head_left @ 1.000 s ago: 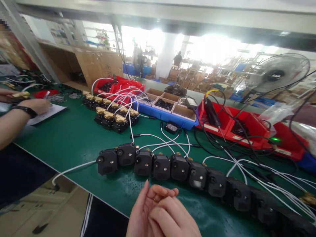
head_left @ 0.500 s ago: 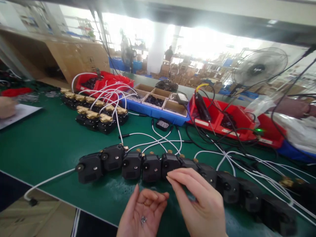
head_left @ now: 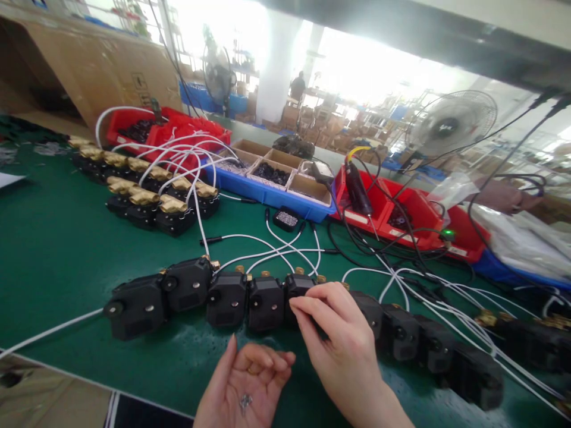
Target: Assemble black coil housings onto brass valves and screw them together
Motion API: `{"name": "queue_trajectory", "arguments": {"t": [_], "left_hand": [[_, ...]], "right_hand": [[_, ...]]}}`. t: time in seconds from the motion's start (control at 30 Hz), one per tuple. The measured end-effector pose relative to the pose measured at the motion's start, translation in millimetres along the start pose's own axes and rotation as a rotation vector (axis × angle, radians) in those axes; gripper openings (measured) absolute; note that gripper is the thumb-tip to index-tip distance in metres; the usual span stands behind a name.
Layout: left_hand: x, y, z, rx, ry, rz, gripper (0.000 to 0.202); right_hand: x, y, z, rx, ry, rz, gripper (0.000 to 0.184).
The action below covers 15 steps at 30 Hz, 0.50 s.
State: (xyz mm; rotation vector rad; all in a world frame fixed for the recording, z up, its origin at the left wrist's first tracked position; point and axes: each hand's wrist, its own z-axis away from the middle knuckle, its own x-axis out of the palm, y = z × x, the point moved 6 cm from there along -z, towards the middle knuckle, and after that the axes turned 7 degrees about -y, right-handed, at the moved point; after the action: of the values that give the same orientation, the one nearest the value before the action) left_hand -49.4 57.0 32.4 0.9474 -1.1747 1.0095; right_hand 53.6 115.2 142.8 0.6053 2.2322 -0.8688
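My left hand (head_left: 248, 380) is palm up and cupped, fingers curled, with several small silvery screws (head_left: 245, 402) lying in it. To its right, my right hand (head_left: 336, 339) has thumb and fingertips pinched together in front of a black housing (head_left: 298, 288) with a brass fitting. Whatever sits in that pinch is too small to make out. The housing belongs to a row of similar ones, among them a black housing (head_left: 266, 303) just left of the pinch. Part of the row is covered by my right hand.
Brass-topped black units (head_left: 172, 217) stand at the left. Behind are a blue tray (head_left: 267, 193) with compartments, red bins (head_left: 383, 223), an electric screwdriver (head_left: 358, 190) and a small dish of metal bits (head_left: 286, 220). White cables (head_left: 289, 252) cross the green bench.
The camera view has turned, so most of the bench sits further left in the picture. My right hand's pinch is now closer to the housing; my left hand keeps its cupped pose.
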Motion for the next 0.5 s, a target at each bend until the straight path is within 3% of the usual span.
{"name": "queue_trajectory", "arguments": {"t": [0.5], "left_hand": [[0.0,2,1,-0.021,0.01,-0.031,0.022]], "right_hand": [[4,12,-3,0.081,-0.041,-0.012,0.014]]}}
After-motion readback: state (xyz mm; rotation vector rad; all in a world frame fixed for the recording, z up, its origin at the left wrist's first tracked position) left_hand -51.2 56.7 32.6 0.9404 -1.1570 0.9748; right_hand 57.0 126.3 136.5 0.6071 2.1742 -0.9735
